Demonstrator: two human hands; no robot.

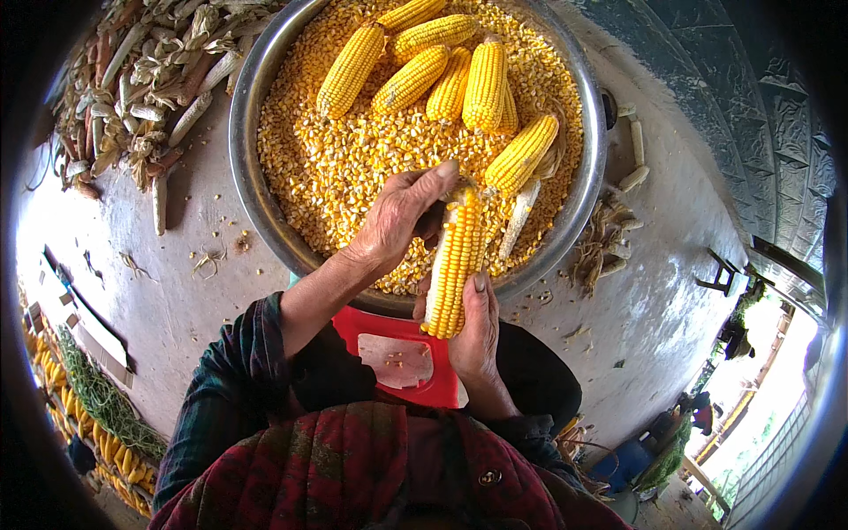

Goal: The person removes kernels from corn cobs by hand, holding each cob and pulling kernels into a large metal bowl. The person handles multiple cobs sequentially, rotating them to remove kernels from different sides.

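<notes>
My right hand (478, 324) grips the lower end of a yellow corn cob (457, 265), tilted over the near rim of a large metal basin (248, 192). A pale strip along the cob's left side is bare of kernels. At the cob's upper end is my left hand (404, 205), thumb up against it; its fingers are partly hidden. Loose corn kernels (351, 165) fill the basin. Several full ears of corn (411, 79) lie on the kernels at the far side. One ear with dry husk (523, 156) and a stripped cob (520, 218) rest at the right.
A pile of stripped cobs and husks (146, 86) covers the floor at the upper left. More husks (599, 245) lie right of the basin. Below the basin shows a red plastic stool (401, 324). Corn ears (109, 444) are stacked at the lower left. A small stool (721, 271) stands far right.
</notes>
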